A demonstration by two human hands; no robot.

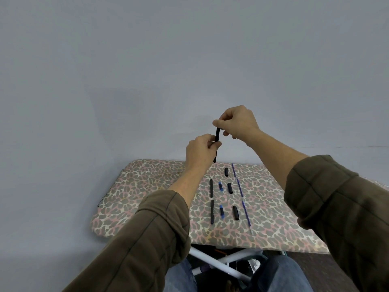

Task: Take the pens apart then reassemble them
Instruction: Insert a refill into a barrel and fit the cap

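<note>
Both hands hold one black pen (216,142) upright above the table (147,186): left hand (200,150) grips its lower half, right hand (235,123) pinches the top (loose pen parts (211,199) lie below).

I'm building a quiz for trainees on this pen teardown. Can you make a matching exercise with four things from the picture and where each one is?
Things:
1. black pen
2. thin blue refills
3. long black barrels
4. blue-tipped pieces

Places:
A. leftmost row on the leopard-print cloth
B. pinched between the left hand and right hand, above the cloth
C. rightmost line on the cloth
D. lying just right of the barrels

Pairs: 1-B, 2-C, 3-A, 4-D.
</note>
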